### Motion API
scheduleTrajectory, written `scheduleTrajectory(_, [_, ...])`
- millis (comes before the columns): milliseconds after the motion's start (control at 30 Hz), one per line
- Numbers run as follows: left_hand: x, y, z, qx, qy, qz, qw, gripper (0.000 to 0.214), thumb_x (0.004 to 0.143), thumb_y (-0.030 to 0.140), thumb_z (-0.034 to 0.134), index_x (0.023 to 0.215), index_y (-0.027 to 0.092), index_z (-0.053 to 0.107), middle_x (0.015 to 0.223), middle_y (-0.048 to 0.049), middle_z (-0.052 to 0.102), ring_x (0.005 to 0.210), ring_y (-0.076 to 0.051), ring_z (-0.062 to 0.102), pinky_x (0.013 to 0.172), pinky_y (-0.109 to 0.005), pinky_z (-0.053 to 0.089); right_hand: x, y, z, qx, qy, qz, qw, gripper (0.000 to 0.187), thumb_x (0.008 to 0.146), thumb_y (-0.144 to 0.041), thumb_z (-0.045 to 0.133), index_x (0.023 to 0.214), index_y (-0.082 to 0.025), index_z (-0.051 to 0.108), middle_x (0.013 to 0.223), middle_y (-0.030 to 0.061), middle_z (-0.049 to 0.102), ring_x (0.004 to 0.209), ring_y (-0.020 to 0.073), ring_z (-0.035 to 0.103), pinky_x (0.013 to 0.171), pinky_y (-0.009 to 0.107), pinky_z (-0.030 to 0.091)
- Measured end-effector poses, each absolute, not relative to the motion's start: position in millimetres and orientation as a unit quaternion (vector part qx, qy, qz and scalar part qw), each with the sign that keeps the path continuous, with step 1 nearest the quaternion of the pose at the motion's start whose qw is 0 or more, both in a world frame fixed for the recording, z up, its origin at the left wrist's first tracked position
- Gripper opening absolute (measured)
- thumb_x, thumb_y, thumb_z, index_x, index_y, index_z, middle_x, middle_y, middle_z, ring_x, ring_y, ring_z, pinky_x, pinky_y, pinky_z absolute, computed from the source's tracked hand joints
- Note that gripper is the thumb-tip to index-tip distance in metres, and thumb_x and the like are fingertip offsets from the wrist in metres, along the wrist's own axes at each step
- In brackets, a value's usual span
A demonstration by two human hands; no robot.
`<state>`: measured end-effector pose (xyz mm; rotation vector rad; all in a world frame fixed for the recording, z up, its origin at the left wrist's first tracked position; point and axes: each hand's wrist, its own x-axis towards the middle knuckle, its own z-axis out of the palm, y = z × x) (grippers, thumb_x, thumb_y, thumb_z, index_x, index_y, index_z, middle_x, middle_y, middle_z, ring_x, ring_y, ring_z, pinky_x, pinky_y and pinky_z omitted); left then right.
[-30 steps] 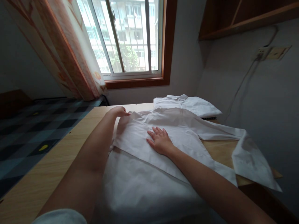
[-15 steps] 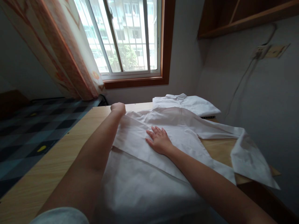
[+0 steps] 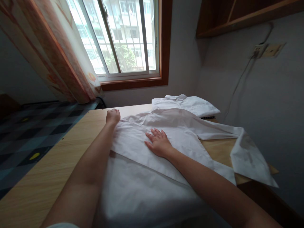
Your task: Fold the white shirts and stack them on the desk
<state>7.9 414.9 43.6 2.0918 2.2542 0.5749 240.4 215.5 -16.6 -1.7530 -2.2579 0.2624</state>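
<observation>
A white long-sleeved shirt lies spread over the wooden board, one side folded across it in a slanting edge. My right hand rests flat on the middle of the shirt, fingers spread. At the shirt's far left edge, my left hand is closed on the cloth; the curled fingers partly hide what they grip. One sleeve stretches out to the right, bent, its end hanging past the board.
The light wooden board extends left of the shirt. Behind it lies a folded white shirt. A checked bed cover is at left, a window ahead. A cord hangs from the wall socket at right.
My left hand has shifted slightly left and turned, its curled fingers now showing. The shirt's upper left part looks flatter. My right hand stays flat on the cloth. The view has moved a little.
</observation>
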Motion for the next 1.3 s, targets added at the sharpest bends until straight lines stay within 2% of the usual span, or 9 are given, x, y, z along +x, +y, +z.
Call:
scheduleTrajectory(100, [5, 399, 48, 0.705, 0.675, 0.211, -0.043, 0.044, 0.092, 0.02, 0.033, 0.126, 0.007, 0.056, 0.128, -0.0193, 0.059, 0.121, -0.025, 0.054, 0.106, -0.034, 0.041, 240, 216, -18, -0.604, -0.78, 0.09, 0.137, 0.058, 0.1, -0.052, 0.03, 0.15, -0.025, 0.039, 0.161, 0.0097, 0.027, 0.15, 0.0238, 0.018, 0.12, 0.046, 0.008])
scheduleTrajectory(200, [3, 369, 39, 0.78, 0.588, 0.199, -0.074, 0.043, 0.088, 0.017, 0.036, 0.123, 0.01, 0.06, 0.125, -0.0147, 0.063, 0.118, -0.023, 0.057, 0.108, -0.034, 0.04, 239, 216, -19, -0.605, -0.779, 0.085, 0.139, 0.058, 0.1, -0.052, 0.03, 0.15, -0.025, 0.039, 0.161, 0.01, 0.028, 0.15, 0.0242, 0.018, 0.12, 0.046, 0.008])
scheduleTrajectory(333, [3, 325, 8, 0.842, 0.529, 0.09, -0.059, 0.047, 0.093, 0.027, 0.034, 0.128, 0.008, 0.059, 0.13, -0.0157, 0.063, 0.124, -0.026, 0.055, 0.111, -0.038, 0.038, 238, 216, -21, -0.607, -0.779, 0.077, 0.141, 0.057, 0.1, -0.051, 0.032, 0.149, -0.025, 0.04, 0.16, 0.0102, 0.029, 0.149, 0.025, 0.02, 0.12, 0.047, 0.008])
scheduleTrajectory(433, [5, 310, -11, 0.839, 0.541, 0.029, -0.054, 0.057, 0.097, 0.034, 0.028, 0.139, 0.002, 0.049, 0.149, -0.0188, 0.046, 0.141, -0.027, 0.038, 0.119, -0.04, 0.026, 238, 216, -22, -0.606, -0.779, 0.068, 0.144, 0.057, 0.1, -0.051, 0.031, 0.15, -0.025, 0.04, 0.16, 0.0105, 0.03, 0.149, 0.0249, 0.02, 0.12, 0.046, 0.008])
scheduleTrajectory(600, [9, 320, -11, 0.81, 0.587, -0.013, -0.017, 0.067, 0.098, 0.048, 0.024, 0.152, 0.009, 0.031, 0.161, -0.0162, 0.024, 0.15, -0.026, 0.018, 0.122, -0.04, 0.016, 239, 216, -22, -0.606, -0.781, 0.067, 0.137, 0.057, 0.1, -0.051, 0.031, 0.15, -0.025, 0.04, 0.16, 0.0104, 0.03, 0.149, 0.025, 0.021, 0.12, 0.046, 0.008])
scheduleTrajectory(967, [17, 368, -8, 0.778, 0.627, -0.037, -0.016, 0.082, 0.096, 0.058, 0.02, 0.153, 0.0, 0.023, 0.162, -0.0172, 0.017, 0.151, -0.024, 0.012, 0.122, -0.034, 0.01, 238, 218, -22, -0.609, -0.779, 0.078, 0.129, 0.057, 0.1, -0.051, 0.031, 0.15, -0.025, 0.039, 0.16, 0.0104, 0.028, 0.15, 0.0252, 0.019, 0.12, 0.046, 0.007])
scheduleTrajectory(1100, [27, 372, -1, 0.753, 0.657, -0.049, -0.004, 0.088, 0.093, 0.064, 0.022, 0.153, 0.0, 0.023, 0.161, -0.0208, 0.017, 0.15, -0.029, 0.015, 0.121, -0.04, 0.013, 240, 218, -21, -0.608, -0.779, 0.083, 0.127, 0.058, 0.1, -0.052, 0.031, 0.15, -0.025, 0.039, 0.161, 0.0099, 0.027, 0.15, 0.025, 0.019, 0.12, 0.046, 0.007])
scheduleTrajectory(1200, [43, 360, 8, 0.713, 0.696, -0.002, -0.084, 0.083, 0.093, 0.056, 0.035, 0.152, -0.003, 0.026, 0.16, -0.0256, 0.016, 0.15, -0.037, 0.011, 0.12, -0.05, 0.008, 240, 219, -21, -0.608, -0.779, 0.087, 0.124, 0.058, 0.1, -0.053, 0.031, 0.15, -0.026, 0.039, 0.161, 0.0093, 0.027, 0.15, 0.0244, 0.018, 0.12, 0.046, 0.007])
scheduleTrajectory(1300, [62, 333, 15, 0.739, 0.653, 0.055, -0.154, 0.068, 0.093, 0.033, 0.039, 0.15, -0.003, 0.03, 0.16, -0.0232, 0.02, 0.15, -0.035, 0.012, 0.12, -0.048, 0.007, 240, 219, -22, -0.607, -0.78, 0.087, 0.124, 0.058, 0.1, -0.054, 0.031, 0.15, -0.026, 0.039, 0.161, 0.0097, 0.026, 0.15, 0.0246, 0.018, 0.12, 0.046, 0.008])
